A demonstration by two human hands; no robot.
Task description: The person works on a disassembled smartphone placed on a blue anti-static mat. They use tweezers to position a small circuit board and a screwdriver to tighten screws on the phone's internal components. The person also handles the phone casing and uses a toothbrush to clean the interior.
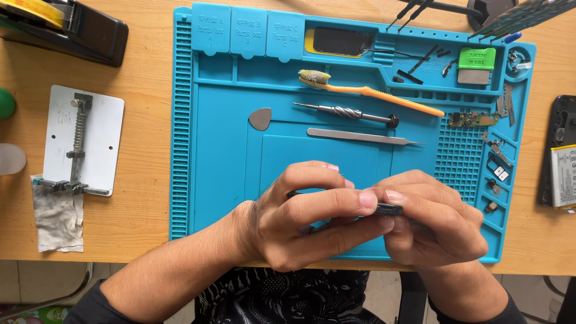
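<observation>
Nearest the camera, the left hand and the right hand meet over the near edge of the blue mat; both are clenched on a small dark flat part, which is pinched between fingertips and mostly hidden, so only a sliver of it shows between the thumbs; what kind of part it is cannot be told. Farther up the mat lie slim metal tweezers; just beyond them a small screwdriver with a twisted grip, and to its left a grey pick; beyond those an orange toothbrush lies slanted. At the mat's right side sit a small green circuit board and scattered tiny parts; at its far edge a green block and a dark screen piece. Left of the mat, on the wooden table, rests a white plate with a metal clamp; right of the mat lies an opened phone.
</observation>
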